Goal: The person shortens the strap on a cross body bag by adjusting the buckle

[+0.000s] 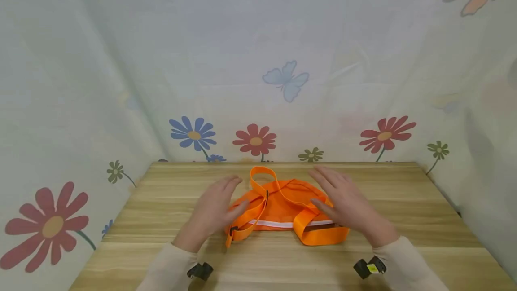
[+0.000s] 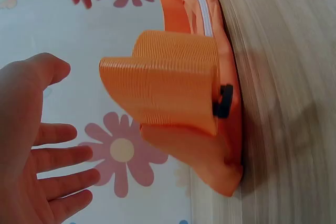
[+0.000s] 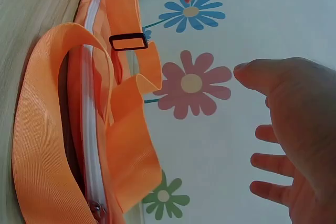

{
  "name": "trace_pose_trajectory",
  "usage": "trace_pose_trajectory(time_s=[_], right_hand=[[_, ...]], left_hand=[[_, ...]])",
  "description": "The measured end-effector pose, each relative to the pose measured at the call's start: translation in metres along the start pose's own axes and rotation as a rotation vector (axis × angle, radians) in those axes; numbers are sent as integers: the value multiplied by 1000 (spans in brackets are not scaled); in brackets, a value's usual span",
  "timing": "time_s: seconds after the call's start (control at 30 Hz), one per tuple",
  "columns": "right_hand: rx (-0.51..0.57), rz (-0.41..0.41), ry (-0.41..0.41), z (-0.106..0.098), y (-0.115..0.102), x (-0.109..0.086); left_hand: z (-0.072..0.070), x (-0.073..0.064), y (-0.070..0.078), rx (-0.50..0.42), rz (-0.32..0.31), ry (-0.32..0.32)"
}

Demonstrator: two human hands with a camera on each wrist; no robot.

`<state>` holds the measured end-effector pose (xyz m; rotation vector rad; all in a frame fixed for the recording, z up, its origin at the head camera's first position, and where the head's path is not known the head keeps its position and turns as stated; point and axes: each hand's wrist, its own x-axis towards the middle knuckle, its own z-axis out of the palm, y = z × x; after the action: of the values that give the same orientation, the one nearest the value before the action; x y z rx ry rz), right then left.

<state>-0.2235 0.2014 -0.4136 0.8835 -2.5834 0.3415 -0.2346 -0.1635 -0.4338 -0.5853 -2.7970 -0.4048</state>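
Observation:
An orange waist bag (image 1: 282, 203) with a white zipper (image 1: 274, 224) lies on the wooden table, its orange strap (image 1: 323, 237) looped loosely over it. My left hand (image 1: 216, 208) hovers at the bag's left end, fingers spread and holding nothing. Over the right end is my right hand (image 1: 343, 199), also spread, with its thumb above the strap. In the left wrist view, a folded strap end (image 2: 157, 87) with a black buckle (image 2: 223, 102) stands up beside the open palm. The right wrist view shows a black slider (image 3: 128, 41) on the strap and the zipper pull (image 3: 97, 209).
The wood-grain table (image 1: 258, 264) runs back to a pale fabric backdrop (image 1: 226, 57) printed with flowers and a butterfly. Fabric also hangs along the left and right sides. A black wrist camera (image 1: 200, 271) sits on the left sleeve, another camera (image 1: 369, 267) on the right.

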Motion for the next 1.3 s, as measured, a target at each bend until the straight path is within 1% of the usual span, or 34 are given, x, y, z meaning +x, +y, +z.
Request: trace_pose_trajectory(time_s=[0.17,0.27,0.4,0.47,0.63,0.73,0.9,1.1,1.2,1.3], right_hand=[[23,8,-15,14,-7,10],[40,11,-19,25,-10,17],[64,16,-26,35,-13,24],[65,20,-30,40,-15,28],[73,-18,-4,52,-20,37],[85,-35,5,58,-22,42],[81,-20,-16,67,-25,47],[83,-11,-26,76,-28,50],[93,0,-38,80,-29,52],[113,2,-34,85,-30,53]], left_hand=[[2,0,8,-27,-8,-49],[4,1,12,-29,11,-63],[11,7,18,-17,44,-71],[16,11,21,-10,51,-82],[27,19,26,-3,71,-95],[32,23,30,3,68,-97],[38,29,33,38,52,-103],[43,31,35,60,65,-81],[45,32,37,69,57,-96],[47,34,39,77,35,-128]])
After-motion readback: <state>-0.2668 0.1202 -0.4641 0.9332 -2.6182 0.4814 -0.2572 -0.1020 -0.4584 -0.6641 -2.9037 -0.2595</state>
